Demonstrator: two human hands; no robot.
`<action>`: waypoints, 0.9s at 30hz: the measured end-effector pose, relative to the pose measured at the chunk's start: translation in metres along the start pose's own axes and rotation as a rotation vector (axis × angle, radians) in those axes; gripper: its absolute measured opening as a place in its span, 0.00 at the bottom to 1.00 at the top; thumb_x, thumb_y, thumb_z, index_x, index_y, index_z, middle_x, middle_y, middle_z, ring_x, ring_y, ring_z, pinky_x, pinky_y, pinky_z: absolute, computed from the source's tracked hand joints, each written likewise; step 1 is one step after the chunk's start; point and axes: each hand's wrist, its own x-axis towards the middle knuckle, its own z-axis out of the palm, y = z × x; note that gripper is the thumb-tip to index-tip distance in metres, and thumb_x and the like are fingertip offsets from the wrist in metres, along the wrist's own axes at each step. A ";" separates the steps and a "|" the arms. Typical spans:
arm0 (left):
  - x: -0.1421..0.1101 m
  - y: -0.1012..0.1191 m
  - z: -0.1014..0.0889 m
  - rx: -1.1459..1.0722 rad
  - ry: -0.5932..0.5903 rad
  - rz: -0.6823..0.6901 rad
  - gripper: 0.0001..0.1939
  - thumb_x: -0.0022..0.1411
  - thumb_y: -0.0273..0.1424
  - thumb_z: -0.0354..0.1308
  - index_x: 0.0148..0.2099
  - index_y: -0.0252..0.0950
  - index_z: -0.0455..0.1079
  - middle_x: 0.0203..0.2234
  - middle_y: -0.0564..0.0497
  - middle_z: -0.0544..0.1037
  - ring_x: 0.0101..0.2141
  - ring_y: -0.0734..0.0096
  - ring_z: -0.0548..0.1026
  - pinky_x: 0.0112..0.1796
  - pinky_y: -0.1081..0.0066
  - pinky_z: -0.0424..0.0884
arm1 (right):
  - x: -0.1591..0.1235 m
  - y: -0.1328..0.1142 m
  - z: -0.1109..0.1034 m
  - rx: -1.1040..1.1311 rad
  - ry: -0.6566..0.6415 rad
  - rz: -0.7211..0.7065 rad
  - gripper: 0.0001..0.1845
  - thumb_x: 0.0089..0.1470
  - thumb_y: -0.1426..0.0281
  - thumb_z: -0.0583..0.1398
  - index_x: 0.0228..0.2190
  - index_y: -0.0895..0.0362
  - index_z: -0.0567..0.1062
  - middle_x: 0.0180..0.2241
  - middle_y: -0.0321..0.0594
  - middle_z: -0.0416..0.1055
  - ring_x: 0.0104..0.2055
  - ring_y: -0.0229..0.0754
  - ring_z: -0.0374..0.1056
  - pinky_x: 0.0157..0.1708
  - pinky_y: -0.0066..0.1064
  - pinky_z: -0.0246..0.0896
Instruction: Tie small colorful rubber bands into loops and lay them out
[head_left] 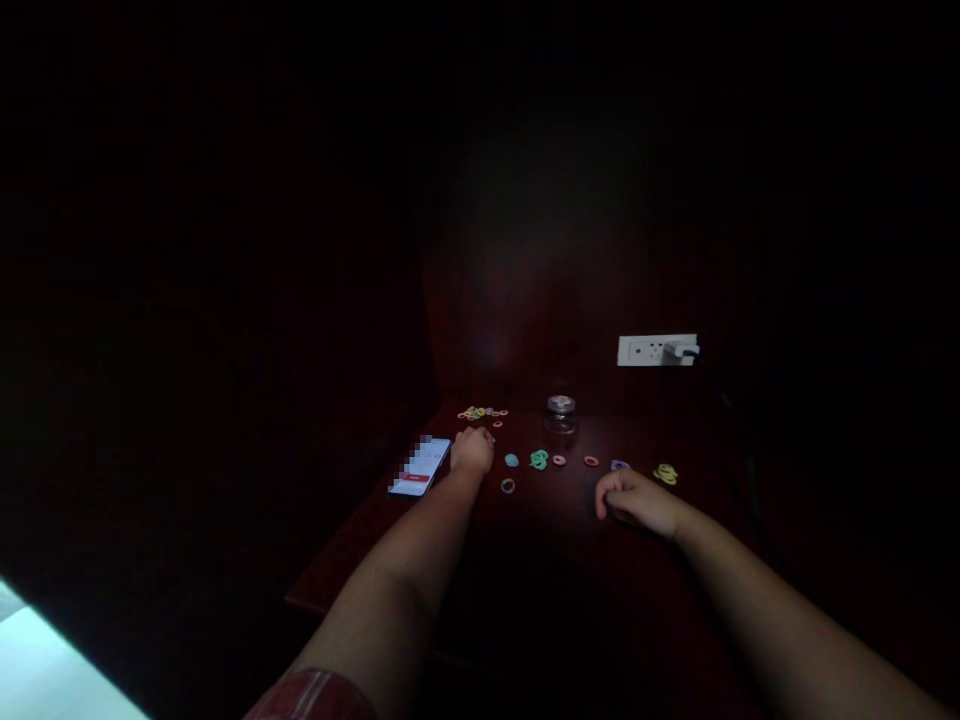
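Note:
My left hand (473, 452) reaches over the dark red table, knuckles up and fingers curled down. What they hold, if anything, is hidden. Just beyond it lies a loose pile of mixed-colour hair ties (480, 413). To its right are blue hair ties (511, 460) and a single dark multicoloured hair tie (508, 486). My right hand (639, 502) rests low over the table with its fingers bent inward, their contents out of sight. Purple hair ties (619, 465) lie right behind it, and yellow hair ties (665, 474) sit to its right.
Between my hands lie green (539, 460), pink (559, 461) and orange hair ties (591, 461). A clear lidded jar (561, 415) stands behind them. A lit phone (420, 467) lies left of my left hand. A wall socket (656, 350) holds a plug.

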 end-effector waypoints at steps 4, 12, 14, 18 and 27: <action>-0.015 -0.001 -0.005 -0.014 0.018 0.006 0.12 0.62 0.32 0.49 0.40 0.31 0.71 0.43 0.35 0.74 0.49 0.55 0.70 0.50 0.61 0.63 | -0.002 0.001 0.001 0.039 0.017 -0.005 0.10 0.36 0.68 0.52 0.17 0.59 0.71 0.07 0.25 0.49 0.11 0.29 0.40 0.13 0.23 0.30; -0.056 -0.007 -0.024 -0.242 0.031 0.061 0.08 0.63 0.30 0.50 0.37 0.34 0.68 0.33 0.43 0.77 0.37 0.65 0.75 0.44 0.66 0.68 | -0.006 0.000 0.008 0.047 0.095 -0.009 0.10 0.35 0.65 0.51 0.16 0.58 0.69 0.07 0.25 0.47 0.11 0.30 0.40 0.13 0.24 0.31; -0.068 -0.006 -0.028 -0.339 0.044 0.100 0.06 0.63 0.30 0.51 0.37 0.34 0.67 0.33 0.45 0.77 0.36 0.68 0.75 0.43 0.68 0.69 | -0.004 -0.001 0.009 0.021 0.116 0.005 0.10 0.35 0.66 0.52 0.17 0.58 0.70 0.07 0.25 0.48 0.11 0.30 0.42 0.13 0.24 0.31; -0.088 0.009 -0.032 -0.530 0.068 0.183 0.07 0.64 0.31 0.51 0.43 0.33 0.64 0.37 0.46 0.76 0.36 0.74 0.75 0.39 0.73 0.71 | 0.006 -0.003 0.012 -0.034 0.088 0.064 0.10 0.39 0.68 0.52 0.18 0.59 0.72 0.07 0.27 0.52 0.10 0.29 0.44 0.12 0.23 0.34; -0.089 0.080 -0.028 -0.804 -0.135 0.560 0.10 0.56 0.32 0.60 0.40 0.33 0.69 0.31 0.47 0.77 0.31 0.73 0.76 0.34 0.73 0.74 | 0.011 -0.016 0.019 -0.122 -0.083 0.111 0.09 0.41 0.65 0.61 0.22 0.59 0.71 0.12 0.32 0.68 0.07 0.29 0.49 0.07 0.22 0.38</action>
